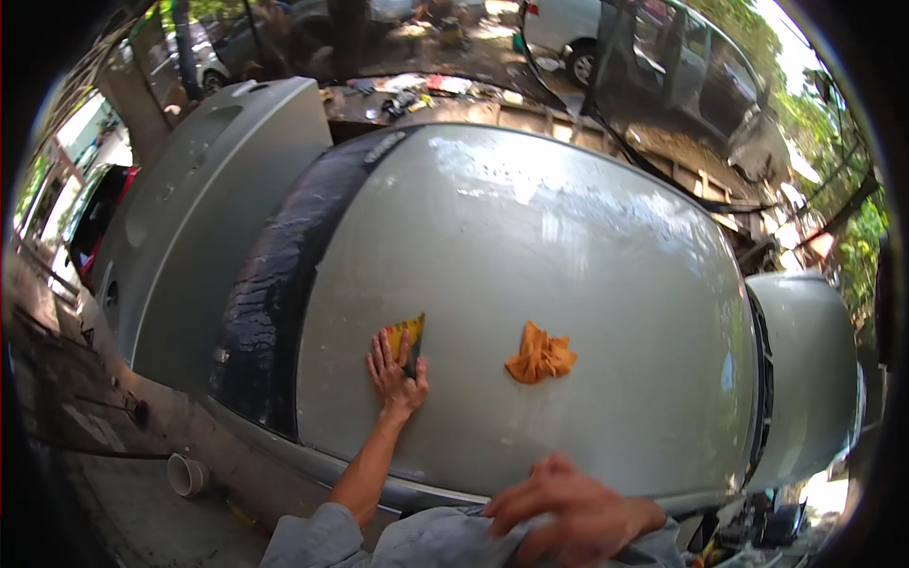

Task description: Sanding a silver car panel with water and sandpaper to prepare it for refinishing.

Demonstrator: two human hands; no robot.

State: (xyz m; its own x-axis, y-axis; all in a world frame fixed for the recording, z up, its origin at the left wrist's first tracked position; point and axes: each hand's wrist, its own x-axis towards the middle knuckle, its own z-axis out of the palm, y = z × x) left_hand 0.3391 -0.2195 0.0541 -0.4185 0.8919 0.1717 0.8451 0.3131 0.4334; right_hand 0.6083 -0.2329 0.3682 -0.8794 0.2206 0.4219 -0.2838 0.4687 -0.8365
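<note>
My left hand (395, 379) presses a yellow and dark sheet (407, 333) against the grey-green car roof (454, 275), near the roof's left end. The sheet sits under the fingers and beside the thumb, its pointed corner showing past them; the palm side is hidden. To the right of that hand, a crumpled orange cloth (541, 354) lies on the roof, touched by neither hand. My right hand (568, 511) is raised in front of my body at the lower edge, blurred by motion. Its fingers look bent, but their exact pose is unclear.
The dark rear window (275, 284) and the trunk lid (204, 227) lie to the left, the hood (805, 369) to the right. A white bucket (187, 475) stands on the ground at lower left. Beyond the roof are scattered litter (445, 85) and a parked silver vehicle (653, 47).
</note>
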